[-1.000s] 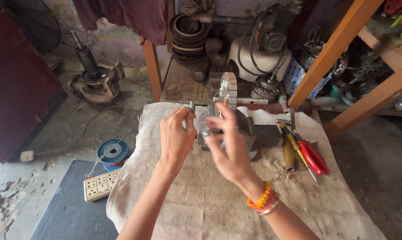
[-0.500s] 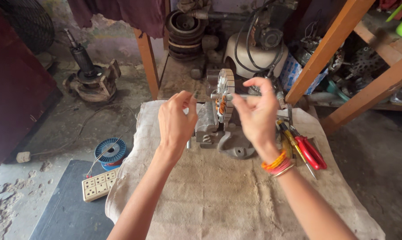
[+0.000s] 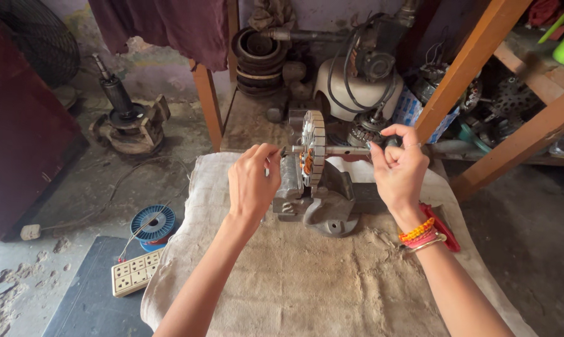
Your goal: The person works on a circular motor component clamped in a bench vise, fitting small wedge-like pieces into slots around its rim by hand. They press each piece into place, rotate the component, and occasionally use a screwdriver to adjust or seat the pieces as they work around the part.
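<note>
A round laminated motor core (image 3: 312, 147) with orange windings stands upright on a metal shaft (image 3: 339, 150), clamped in a grey bench vise (image 3: 322, 201). The vise rests on a burlap-covered table (image 3: 307, 281). My left hand (image 3: 253, 181) pinches the left end of the shaft. My right hand (image 3: 399, 167), with orange and pink bangles at the wrist, is closed around the shaft's right end, where a dark knob shows.
A blue spool of wire (image 3: 153, 223) and a white socket strip (image 3: 134, 273) lie on the floor at left. Red-handled tools (image 3: 442, 226) peek out behind my right wrist. Motor parts (image 3: 364, 68) crowd the wooden shelf frame (image 3: 475, 68) behind.
My right hand has moved from in front of the core out to the shaft's right end. My left hand has stayed at the left end. The view has shifted slightly.
</note>
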Demonstrator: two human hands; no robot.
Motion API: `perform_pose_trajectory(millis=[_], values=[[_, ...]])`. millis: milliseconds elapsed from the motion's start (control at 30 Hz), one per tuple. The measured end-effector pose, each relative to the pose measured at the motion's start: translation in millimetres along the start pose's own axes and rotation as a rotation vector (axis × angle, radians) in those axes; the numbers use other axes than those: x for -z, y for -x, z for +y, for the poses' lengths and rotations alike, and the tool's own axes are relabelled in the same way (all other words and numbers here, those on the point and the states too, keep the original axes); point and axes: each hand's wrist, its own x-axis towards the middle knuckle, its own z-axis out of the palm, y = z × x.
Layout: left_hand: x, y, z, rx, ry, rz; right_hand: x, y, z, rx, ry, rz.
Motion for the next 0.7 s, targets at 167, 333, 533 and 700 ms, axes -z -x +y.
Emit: perform_pose_trajectory(millis=[167,333,533,700], values=[[-8,-8,0,0.152,0.263,-0.099,8,9,22,0.074,0.230,0.000],[-13,5,5,0.155,0.398,-0.141,43,46,45,0.001,0.370,-0.051],[-30,46,33,-0.526,-0.041,-0.270,82,100,53,-0.320,0.427,-0.068],[-60,59,69,-0.581,-0.195,-0.366,93,119,42,-0.262,0.355,-0.128]])
